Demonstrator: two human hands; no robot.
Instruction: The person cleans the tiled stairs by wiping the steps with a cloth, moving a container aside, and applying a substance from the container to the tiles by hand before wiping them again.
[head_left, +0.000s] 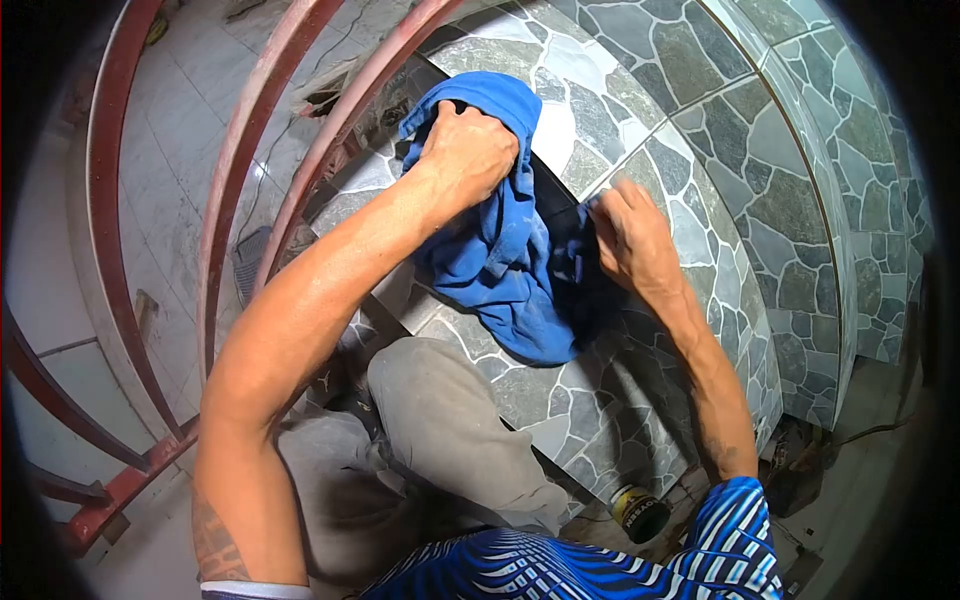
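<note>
A crumpled blue cloth point(505, 240) lies over stone-patterned tiles and a dark strip at the middle of the head view. My left hand point(470, 145) is closed on the upper part of the cloth, its knuckles upward and its fingertips partly hidden in the folds. To the right, my right hand point(630, 230) has its fingers bent together at the cloth's right edge, slightly blurred. Whatever it pinches there is in shadow and too unclear to name. The lower end of the cloth hangs loosely between my arms.
Curved red metal bars point(240, 150) rise on the left. A stone-patterned tiled wall point(790, 200) stands at the right. Near my right elbow is a small labelled can point(640, 512). My bent knee point(430, 390) is just below the cloth.
</note>
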